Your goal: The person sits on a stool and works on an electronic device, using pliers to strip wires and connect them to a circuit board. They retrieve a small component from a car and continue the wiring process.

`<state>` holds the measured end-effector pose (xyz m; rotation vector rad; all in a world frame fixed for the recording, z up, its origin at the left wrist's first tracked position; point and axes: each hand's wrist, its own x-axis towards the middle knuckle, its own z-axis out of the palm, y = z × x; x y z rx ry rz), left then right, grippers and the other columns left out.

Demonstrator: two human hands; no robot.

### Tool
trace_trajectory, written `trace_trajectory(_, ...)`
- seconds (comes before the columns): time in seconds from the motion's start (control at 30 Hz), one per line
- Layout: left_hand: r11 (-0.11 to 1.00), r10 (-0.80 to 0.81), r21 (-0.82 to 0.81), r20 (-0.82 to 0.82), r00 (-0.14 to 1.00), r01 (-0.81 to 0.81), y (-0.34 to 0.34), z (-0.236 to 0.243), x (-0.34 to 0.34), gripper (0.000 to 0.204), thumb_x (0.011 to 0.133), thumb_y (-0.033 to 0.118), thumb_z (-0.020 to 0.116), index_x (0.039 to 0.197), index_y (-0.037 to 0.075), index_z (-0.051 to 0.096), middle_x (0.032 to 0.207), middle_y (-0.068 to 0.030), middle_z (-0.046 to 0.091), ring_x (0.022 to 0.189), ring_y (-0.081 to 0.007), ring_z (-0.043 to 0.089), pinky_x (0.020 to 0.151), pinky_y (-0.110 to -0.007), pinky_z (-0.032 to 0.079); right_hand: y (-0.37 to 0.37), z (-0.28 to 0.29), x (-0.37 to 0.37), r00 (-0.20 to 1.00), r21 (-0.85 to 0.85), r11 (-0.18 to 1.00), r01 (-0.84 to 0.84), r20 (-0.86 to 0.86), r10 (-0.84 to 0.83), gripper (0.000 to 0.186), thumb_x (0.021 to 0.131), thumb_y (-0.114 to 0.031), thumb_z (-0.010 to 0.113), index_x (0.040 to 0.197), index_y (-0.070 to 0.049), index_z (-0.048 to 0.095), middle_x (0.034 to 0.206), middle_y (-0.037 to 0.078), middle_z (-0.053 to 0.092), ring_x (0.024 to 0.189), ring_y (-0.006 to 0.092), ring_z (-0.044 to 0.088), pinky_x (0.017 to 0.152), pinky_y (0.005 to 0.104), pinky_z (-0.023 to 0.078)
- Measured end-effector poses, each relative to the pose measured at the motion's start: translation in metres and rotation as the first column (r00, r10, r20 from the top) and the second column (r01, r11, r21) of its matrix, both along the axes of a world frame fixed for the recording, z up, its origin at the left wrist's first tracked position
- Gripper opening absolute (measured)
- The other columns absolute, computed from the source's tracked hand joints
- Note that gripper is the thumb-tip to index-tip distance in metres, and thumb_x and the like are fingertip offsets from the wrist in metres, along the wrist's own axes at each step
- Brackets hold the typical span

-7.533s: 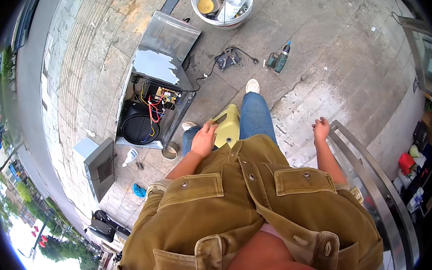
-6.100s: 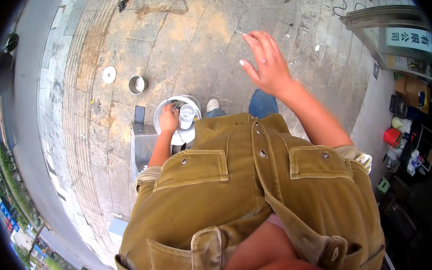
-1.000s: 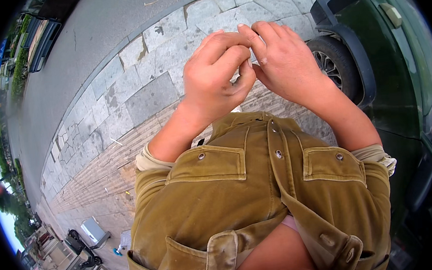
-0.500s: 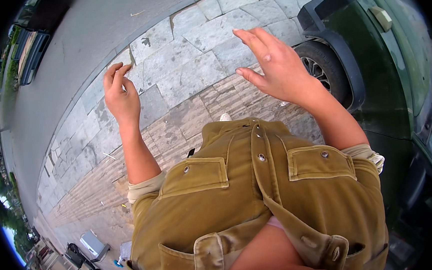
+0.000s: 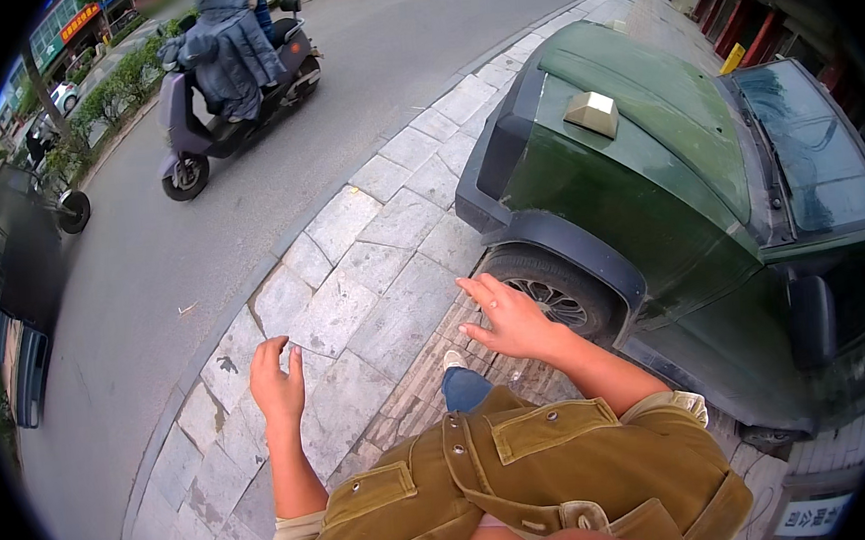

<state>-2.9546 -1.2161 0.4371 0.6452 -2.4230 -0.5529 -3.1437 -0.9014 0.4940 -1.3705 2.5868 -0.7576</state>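
Observation:
Over the grey stone paving [image 5: 383, 273], my left hand [image 5: 278, 383] is raised in front of me, its fingers bent a little and the thumb apart. It holds nothing. My right hand [image 5: 512, 323] is held out at chest height with thumb and fingers spread, also without anything in it. In the picture it overlaps the edge of the front wheel [image 5: 560, 301] of a dark green off-road car [image 5: 639, 205]; I see no contact between them. Below my hands are my brown jacket [image 5: 524, 434], one blue trouser leg [image 5: 464, 390] and a pale shoe [image 5: 453, 359].
The green car stands close on my right, its side mirror [image 5: 812, 319] sticking out. A kerb [image 5: 285, 242] divides the pavement from the road [image 5: 134, 301]. On the road a person rides a purple scooter [image 5: 186, 117]. A dark vehicle [image 5: 21, 374] is at far left.
The view has tilted up and turned, bringing the scooter and the car's bonnet into sight. My hands sit lower in the picture, both still empty. One foot now shows ahead of me.

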Motion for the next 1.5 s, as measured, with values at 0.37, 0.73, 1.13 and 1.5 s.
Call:
trace_trajectory(0.37,0.603,0.284,0.292,0.791,0.541,-0.743,-0.153,-0.278,0.065,0.032,0.079,0.029,0.064,0.098,0.005,0.071,0.095,-0.0200,0.070,0.087,-0.0299,0.068,0.079,-0.039,0.051,-0.095,-0.018,-0.239,0.991,-0.103,0.995,-0.011,0.129,0.025,0.058,0.082,-0.023,0.069,0.131,-0.003,0.045,0.107,0.015,0.053,0.093,0.0323,0.060,0.078,0.0402,0.050)
trace_trajectory(0.73,0.047,0.310,0.527,0.800,0.514,-0.849,-0.349,-0.304,-0.142,0.027,0.084,0.022,0.062,0.102,0.002,0.067,0.084,-0.0095,0.066,0.067,-0.0209,0.066,0.057,-0.033,0.050,-0.303,-0.081,-0.463,0.988,-0.072,0.992,0.102,0.121,-0.093,0.055,0.084,-0.024,0.067,0.131,-0.004,0.046,0.111,0.015,0.053,0.094,0.0333,0.059,0.078,0.0414,0.050)
trace_trajectory(1.13,0.894,-0.145,0.448,0.256,0.956,0.016,-0.572,-0.178,-0.813,0.032,0.089,0.024,0.060,0.111,0.001,0.066,0.099,-0.0146,0.070,0.087,-0.0234,0.067,0.079,-0.035,0.051,-0.375,-0.077,-0.678,0.874,0.064,0.911,0.408,0.262,-0.410,0.051,0.083,-0.020,0.069,0.127,-0.003,0.051,0.107,0.013,0.055,0.094,0.0276,0.060,0.079,0.0387,0.050)
trace_trajectory(1.5,0.776,-0.199,0.521,0.737,0.645,-0.356,-0.602,-0.305,-0.962,0.034,0.083,0.024,0.062,0.104,-0.003,0.067,0.089,-0.0138,0.071,0.072,-0.0202,0.069,0.065,-0.034,0.054,-0.366,-0.102,-1.022,0.848,0.085,0.882,0.463,0.248,-0.469,0.046,0.085,-0.022,0.066,0.125,-0.003,0.053,0.110,0.013,0.056,0.093,0.0272,0.062,0.079,0.0386,0.051)
